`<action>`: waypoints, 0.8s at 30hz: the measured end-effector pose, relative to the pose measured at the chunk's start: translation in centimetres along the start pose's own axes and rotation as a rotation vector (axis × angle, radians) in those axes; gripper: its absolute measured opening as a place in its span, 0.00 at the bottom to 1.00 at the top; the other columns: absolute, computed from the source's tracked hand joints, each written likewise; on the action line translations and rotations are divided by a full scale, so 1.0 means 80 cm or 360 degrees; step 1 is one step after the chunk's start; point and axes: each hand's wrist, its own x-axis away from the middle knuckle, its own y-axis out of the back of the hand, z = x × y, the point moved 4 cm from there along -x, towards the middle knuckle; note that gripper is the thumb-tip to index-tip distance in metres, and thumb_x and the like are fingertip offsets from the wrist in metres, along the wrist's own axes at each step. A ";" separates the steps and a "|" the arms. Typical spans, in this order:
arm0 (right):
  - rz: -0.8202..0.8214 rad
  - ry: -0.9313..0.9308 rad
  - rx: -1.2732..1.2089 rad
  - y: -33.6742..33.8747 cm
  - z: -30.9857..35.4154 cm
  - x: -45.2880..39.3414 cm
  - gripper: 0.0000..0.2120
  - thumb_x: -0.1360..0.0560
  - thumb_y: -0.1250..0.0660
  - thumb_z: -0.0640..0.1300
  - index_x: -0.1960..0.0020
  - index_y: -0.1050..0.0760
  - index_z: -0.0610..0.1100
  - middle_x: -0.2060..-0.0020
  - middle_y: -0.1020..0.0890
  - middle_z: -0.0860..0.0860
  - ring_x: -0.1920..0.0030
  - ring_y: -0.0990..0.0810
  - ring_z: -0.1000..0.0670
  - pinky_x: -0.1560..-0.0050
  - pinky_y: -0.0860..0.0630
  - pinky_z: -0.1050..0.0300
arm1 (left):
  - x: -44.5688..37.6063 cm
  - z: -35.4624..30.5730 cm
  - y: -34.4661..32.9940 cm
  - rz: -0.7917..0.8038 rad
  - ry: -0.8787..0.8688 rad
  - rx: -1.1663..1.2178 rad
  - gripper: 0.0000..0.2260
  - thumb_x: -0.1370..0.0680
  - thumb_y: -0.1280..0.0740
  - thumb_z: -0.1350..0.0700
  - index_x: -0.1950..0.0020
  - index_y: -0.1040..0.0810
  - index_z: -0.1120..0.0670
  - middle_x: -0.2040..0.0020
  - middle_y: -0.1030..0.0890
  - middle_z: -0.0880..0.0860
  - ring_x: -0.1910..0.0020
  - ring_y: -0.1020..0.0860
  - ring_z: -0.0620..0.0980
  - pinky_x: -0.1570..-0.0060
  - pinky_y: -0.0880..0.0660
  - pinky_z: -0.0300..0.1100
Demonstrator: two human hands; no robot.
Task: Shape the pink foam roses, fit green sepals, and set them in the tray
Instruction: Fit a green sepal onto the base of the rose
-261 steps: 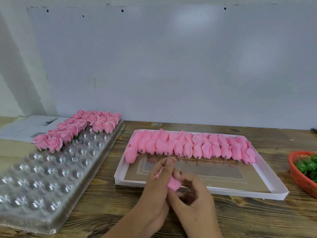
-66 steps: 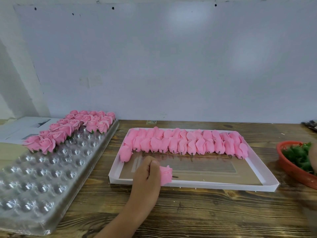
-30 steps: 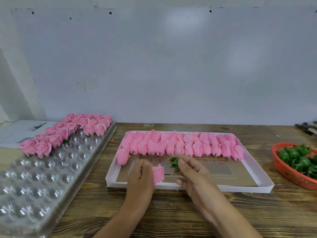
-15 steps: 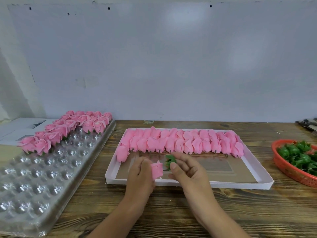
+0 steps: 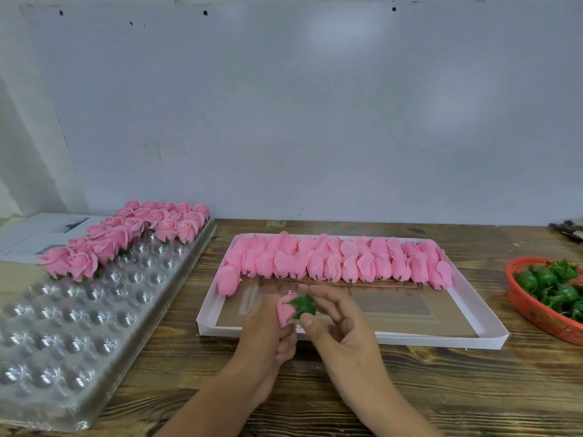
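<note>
My left hand (image 5: pixel 264 329) grips a pink foam rose (image 5: pixel 285 311) over the near edge of the white cardboard tray (image 5: pixel 394 339). My right hand (image 5: pixel 339 326) pinches a green sepal (image 5: pixel 303 305) with thumb and fingers, and the sepal sits against the rose's base. Several unshaped pink buds (image 5: pixel 334 261) lie in rows along the far side of the white tray. The clear plastic blister tray (image 5: pixel 75 323) at left holds several finished roses (image 5: pixel 132 234) at its far end.
A red plastic basket (image 5: pixel 530 313) with several green sepals (image 5: pixel 555 285) stands at the right edge. White papers (image 5: pixel 41 231) lie behind the blister tray. A pale wall closes the back of the wooden table (image 5: pixel 347 389). Dark tools (image 5: pixel 568 227) lie at far right.
My right hand came back from the red basket with a green sepal and has brought it onto the base of the rose in my left hand. Both hands have lifted slightly.
</note>
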 end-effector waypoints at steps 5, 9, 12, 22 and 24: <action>-0.0027 -0.0029 0.0069 0.000 -0.001 0.002 0.17 0.24 0.30 0.33 0.40 0.23 0.50 0.43 0.16 0.55 0.47 0.16 0.50 0.44 0.21 0.50 | 0.002 0.006 -0.007 0.0076 0.0099 0.0098 0.18 0.15 0.45 0.52 0.64 0.29 0.54 0.75 0.37 0.49 0.80 0.41 0.43 0.82 0.46 0.34; -0.0047 -0.0047 0.0105 0.000 -0.001 0.003 0.18 0.25 0.30 0.34 0.39 0.24 0.49 0.43 0.16 0.56 0.45 0.17 0.51 0.42 0.22 0.44 | 0.006 0.007 -0.010 0.0104 0.0110 0.0088 0.23 0.15 0.46 0.53 0.70 0.28 0.52 0.73 0.36 0.51 0.80 0.41 0.43 0.82 0.45 0.34; -0.0054 -0.0084 0.0087 -0.002 -0.004 0.003 0.18 0.25 0.30 0.34 0.41 0.22 0.53 0.43 0.16 0.55 0.50 0.16 0.47 0.42 0.21 0.42 | 0.007 0.006 -0.011 0.0104 0.0130 0.0159 0.27 0.15 0.47 0.54 0.73 0.27 0.51 0.73 0.36 0.51 0.81 0.41 0.42 0.83 0.44 0.33; -0.0029 -0.0153 0.0054 0.001 -0.001 0.002 0.16 0.25 0.29 0.37 0.47 0.16 0.58 0.48 0.14 0.57 0.50 0.16 0.57 0.49 0.22 0.65 | 0.007 0.005 -0.009 0.0121 0.0120 0.0054 0.21 0.15 0.47 0.55 0.67 0.28 0.54 0.75 0.36 0.49 0.80 0.41 0.43 0.83 0.43 0.34; -0.0064 -0.0069 0.0132 0.005 0.003 0.000 0.16 0.24 0.30 0.37 0.50 0.15 0.59 0.46 0.16 0.59 0.42 0.19 0.59 0.42 0.25 0.67 | 0.006 0.000 -0.007 0.0105 0.0030 -0.0123 0.17 0.16 0.47 0.55 0.63 0.31 0.55 0.74 0.36 0.50 0.79 0.41 0.44 0.81 0.43 0.35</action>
